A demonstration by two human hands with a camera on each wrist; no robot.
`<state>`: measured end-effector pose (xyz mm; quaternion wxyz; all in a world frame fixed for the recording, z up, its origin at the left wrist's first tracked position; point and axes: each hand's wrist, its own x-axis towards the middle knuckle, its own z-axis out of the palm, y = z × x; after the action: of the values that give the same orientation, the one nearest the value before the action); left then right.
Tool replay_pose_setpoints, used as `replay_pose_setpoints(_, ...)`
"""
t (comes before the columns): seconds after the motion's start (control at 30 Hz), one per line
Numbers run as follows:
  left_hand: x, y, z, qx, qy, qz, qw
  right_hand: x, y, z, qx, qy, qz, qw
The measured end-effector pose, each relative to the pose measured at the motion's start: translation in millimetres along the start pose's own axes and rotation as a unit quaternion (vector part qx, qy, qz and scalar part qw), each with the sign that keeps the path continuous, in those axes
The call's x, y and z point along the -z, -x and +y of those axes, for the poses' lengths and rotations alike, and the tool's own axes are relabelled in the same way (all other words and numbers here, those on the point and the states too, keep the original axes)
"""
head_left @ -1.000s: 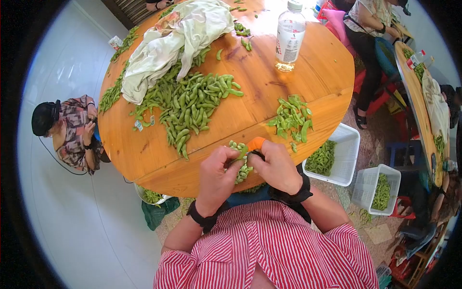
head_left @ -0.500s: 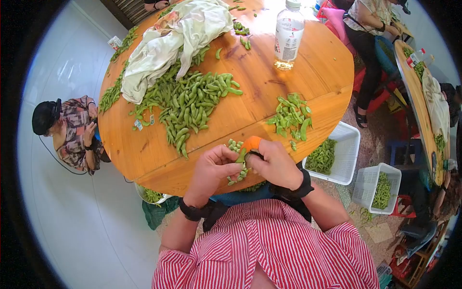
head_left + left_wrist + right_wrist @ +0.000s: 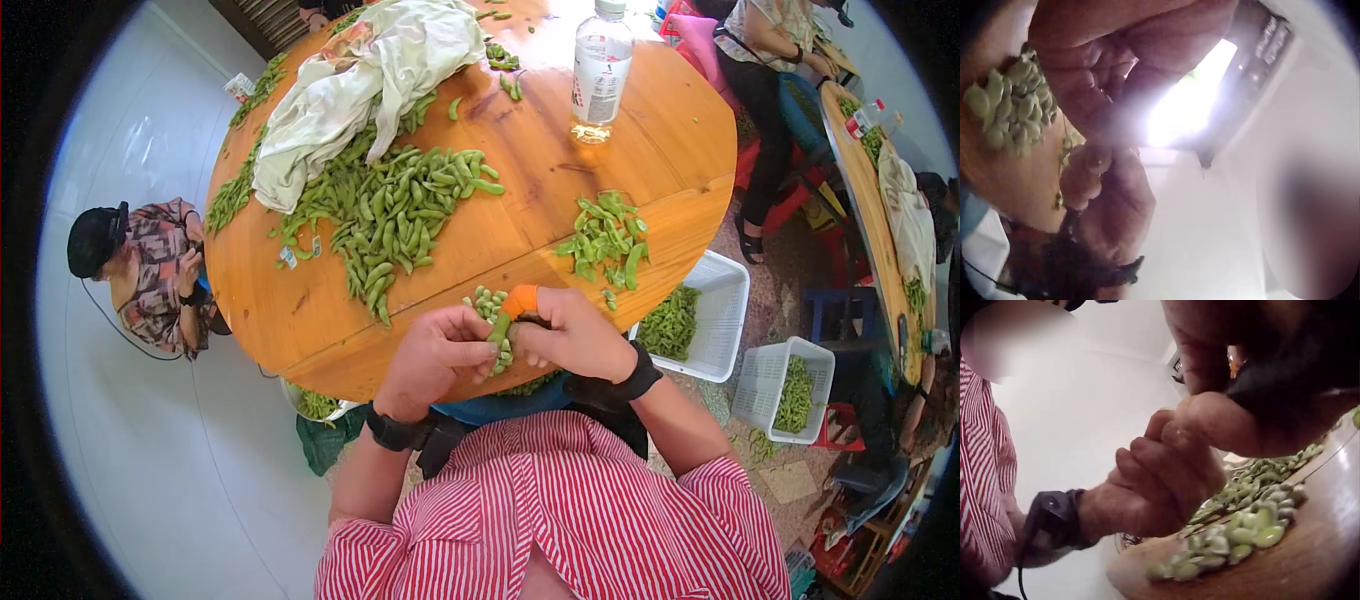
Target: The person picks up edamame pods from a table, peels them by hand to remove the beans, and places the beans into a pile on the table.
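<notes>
Both hands meet over the near edge of the wooden table (image 3: 330,345). The left hand (image 3: 425,360) pinches one end of a green pod (image 3: 498,328) between thumb and fingers. At the pod's other end the right hand (image 3: 575,335), with an orange cover (image 3: 520,299) on a finger, grips it. Shelled beans (image 3: 485,302) lie in a small pile just beyond and under the fingers; the right wrist view shows this pile (image 3: 1247,534) on the wood. In the left wrist view the fingertips meet beside the beans (image 3: 1016,106), and the pod is hard to make out.
A large heap of pods (image 3: 400,215) lies beyond the left hand, partly under a white cloth (image 3: 350,90). Flat green pods (image 3: 607,240) lie at the right. A bottle (image 3: 601,75) stands farther back. White baskets (image 3: 715,320) are below the table's right side. Other people sit around.
The left hand has drawn slightly left and turned, its fingers now less bunched. A pod stands upright between the two hands. The right hand has shifted a little.
</notes>
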<state>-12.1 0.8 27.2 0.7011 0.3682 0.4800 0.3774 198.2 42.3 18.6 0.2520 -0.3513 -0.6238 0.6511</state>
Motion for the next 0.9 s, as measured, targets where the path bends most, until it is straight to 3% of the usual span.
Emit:
replay_pose_setpoints(0.07,9,-5,-7,0.046,0.182,-0.105,0.976,0,-1,-1,-0.075,-0.159,-0.037,0.984)
replay_pose_setpoints(0.1,7,-5,-6,0.046,0.182,-0.106,0.976,-1,-2,1,-0.075,-0.159,-0.036,0.984)
replay_pose_setpoints(0.17,0,-3,-4,0.011,0.074,-0.022,0.997,-3,-4,10,-0.052,-0.154,-0.008,0.987)
replay_pose_setpoints(0.2,-5,-1,-5,0.011,0.074,-0.022,0.997,-4,-3,8,-0.052,-0.154,-0.007,0.987)
replay_pose_setpoints(0.23,-12,2,-5,-0.073,-0.096,0.04,0.992,-5,-2,5,-0.047,-0.134,0.014,0.99)
replay_pose_setpoints(0.27,-16,5,-5,-0.154,-0.262,0.101,0.948,-7,-1,3,-0.041,-0.113,0.035,0.992)
replay_pose_setpoints(0.3,-19,7,-4,-0.152,-0.261,0.101,0.948,-9,-1,3,-0.043,-0.114,0.034,0.992)
replay_pose_setpoints(0.37,-22,10,-1,-0.298,-0.468,0.125,0.823,-14,0,2,-0.021,-0.052,0.075,0.996)
replay_pose_setpoints(0.57,-19,8,-6,-0.338,-0.557,0.113,0.75,-21,-1,8,-0.005,-0.017,0.092,0.996)
replay_pose_setpoints(0.9,-22,7,-9,-0.343,-0.546,0.108,0.757,-26,-2,4,0.0,-0.034,0.125,0.992)
